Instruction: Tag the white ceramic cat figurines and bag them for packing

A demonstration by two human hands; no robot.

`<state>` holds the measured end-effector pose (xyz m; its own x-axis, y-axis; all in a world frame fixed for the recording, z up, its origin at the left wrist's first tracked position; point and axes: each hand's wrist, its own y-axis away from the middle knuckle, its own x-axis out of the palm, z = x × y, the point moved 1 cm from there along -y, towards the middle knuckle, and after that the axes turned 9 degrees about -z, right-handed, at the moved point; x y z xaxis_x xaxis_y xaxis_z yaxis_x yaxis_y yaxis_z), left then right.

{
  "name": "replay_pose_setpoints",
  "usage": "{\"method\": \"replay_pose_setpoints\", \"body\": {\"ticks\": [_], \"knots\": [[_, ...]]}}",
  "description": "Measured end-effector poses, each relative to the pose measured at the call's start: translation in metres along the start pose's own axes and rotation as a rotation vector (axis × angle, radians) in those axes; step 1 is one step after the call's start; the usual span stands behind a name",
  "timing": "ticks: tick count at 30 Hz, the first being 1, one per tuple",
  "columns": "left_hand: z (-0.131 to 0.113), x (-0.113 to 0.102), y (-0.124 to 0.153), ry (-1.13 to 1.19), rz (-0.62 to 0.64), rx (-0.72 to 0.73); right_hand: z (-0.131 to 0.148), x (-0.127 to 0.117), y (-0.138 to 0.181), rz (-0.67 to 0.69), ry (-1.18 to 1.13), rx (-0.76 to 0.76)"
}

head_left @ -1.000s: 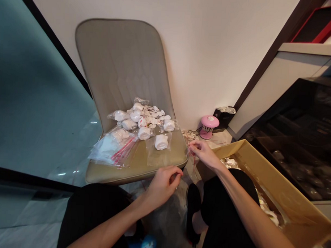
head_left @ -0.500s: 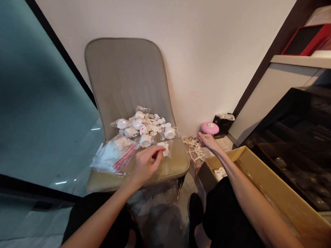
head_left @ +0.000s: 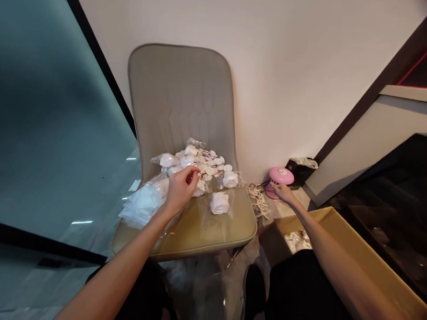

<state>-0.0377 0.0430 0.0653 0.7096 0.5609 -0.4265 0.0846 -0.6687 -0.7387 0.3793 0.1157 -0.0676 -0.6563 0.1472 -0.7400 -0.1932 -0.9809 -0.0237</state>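
My left hand (head_left: 182, 187) is closed in a pinch over the front of a pile of white round tags (head_left: 210, 170); whatever its fingertips hold is too small to make out. Around the pile lie several clear-wrapped white rolls (head_left: 168, 160). A single wrapped roll (head_left: 219, 203) sits apart on the chair seat (head_left: 197, 229). Beneath my left wrist is a stack of clear plastic bags (head_left: 140, 206). Over on the right, my right hand (head_left: 282, 192) has its fingers drawn together under the rim of a small pink dome-topped device (head_left: 281, 175). Its fingertips are partly hidden.
Off-white strips (head_left: 259, 202) lie heaped on the floor beside the chair. A yellow-brown box (head_left: 323, 217) with wrapped items stands by my right leg. Behind the pink device is a black box (head_left: 302, 172). A glass panel (head_left: 60, 126) borders the left.
My left hand has left the single wrapped roll and moved to the pile. My right hand has come in under the pink dome. The whole view has shifted somewhat.
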Motion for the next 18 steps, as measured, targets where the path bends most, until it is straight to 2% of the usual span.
{"method": "replay_pose_setpoints", "body": {"ticks": [9, 18], "knots": [[-0.004, 0.0, 0.004, -0.008, 0.042, 0.01, -0.003, 0.03, -0.009, 0.17, 0.071, -0.039], [-0.006, 0.0, 0.006, -0.001, 0.046, 0.018, 0.003, 0.032, -0.016, 0.134, 0.18, -0.035]]}}
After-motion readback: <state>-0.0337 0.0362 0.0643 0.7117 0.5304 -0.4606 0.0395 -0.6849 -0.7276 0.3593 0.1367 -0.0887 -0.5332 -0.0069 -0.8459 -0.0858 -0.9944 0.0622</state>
